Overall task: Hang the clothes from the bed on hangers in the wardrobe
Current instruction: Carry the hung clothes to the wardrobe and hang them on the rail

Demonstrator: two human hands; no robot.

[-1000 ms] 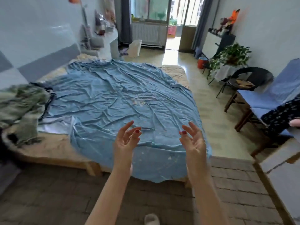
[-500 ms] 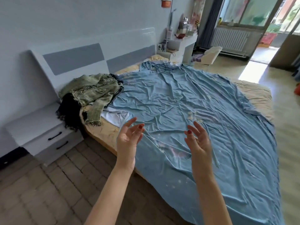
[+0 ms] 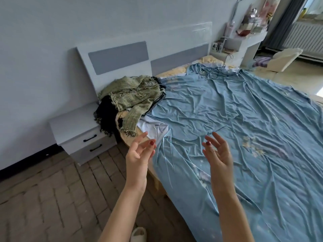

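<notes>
We are at the fetching step: our left hand [image 3: 139, 155] and right hand [image 3: 217, 154] hang over the bed [image 3: 244, 137] edge, fingers loosely spread, holding nothing. The clothes [image 3: 132, 100], a green knit over something black, are heaped at ten o'clock by the headboard [image 3: 118, 58]. Next we likely reach there and grasp the top garment.

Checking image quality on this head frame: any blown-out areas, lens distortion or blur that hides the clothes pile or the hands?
Head view: daylight blows out the far window area at the top right; wide-angle bowing curves the white and grey headboard and the brick floor; the fringed green knitted garment on the black clothing stays legible; left hand and right hand are only slightly soft, empty.
</notes>
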